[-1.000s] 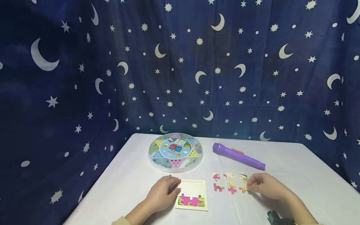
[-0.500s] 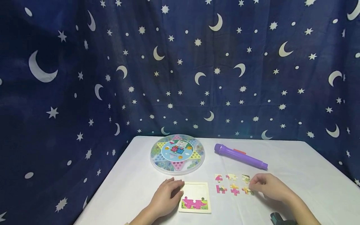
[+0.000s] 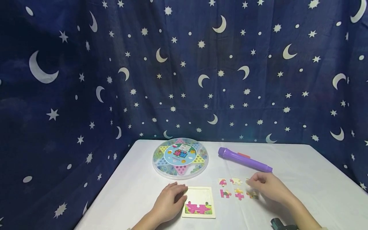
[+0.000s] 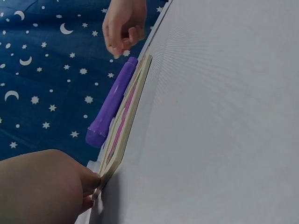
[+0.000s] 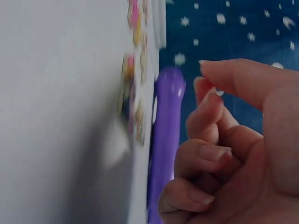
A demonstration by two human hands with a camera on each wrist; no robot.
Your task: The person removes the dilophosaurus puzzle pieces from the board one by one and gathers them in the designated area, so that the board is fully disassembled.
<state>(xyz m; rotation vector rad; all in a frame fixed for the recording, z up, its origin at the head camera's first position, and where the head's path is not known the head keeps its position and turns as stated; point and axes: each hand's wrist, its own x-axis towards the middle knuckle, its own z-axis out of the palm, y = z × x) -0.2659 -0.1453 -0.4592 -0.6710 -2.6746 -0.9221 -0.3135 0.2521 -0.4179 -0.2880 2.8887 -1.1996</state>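
My left hand [image 3: 171, 202] holds the left edge of a wooden puzzle tray [image 3: 212, 201], thumb and fingers at its rim. Pink and green pieces [image 3: 198, 208] fill the tray's lower part; its upper part is bare. In the left wrist view, the tray [image 4: 122, 135] lies flat on the table. Several loose puzzle pieces [image 3: 239, 194] lie in two rows to its right. My right hand [image 3: 271, 187] hovers over the rightmost pieces, partly hiding the upper one. In the right wrist view, its fingers are loosely bent and nothing shows between thumb and forefinger.
A round, clear-lidded game box [image 3: 180, 158] with marbles lies behind the tray. A purple toy microphone [image 3: 244, 159] lies behind the loose pieces. A dark device [image 3: 280, 224] is near my right forearm. A starry curtain [image 3: 184, 70] hangs behind the white table [image 3: 132, 179].
The head view has shifted slightly. My right hand has moved a little up and left, from beside the lower right piece to over the upper right one. My left hand stays at the tray.
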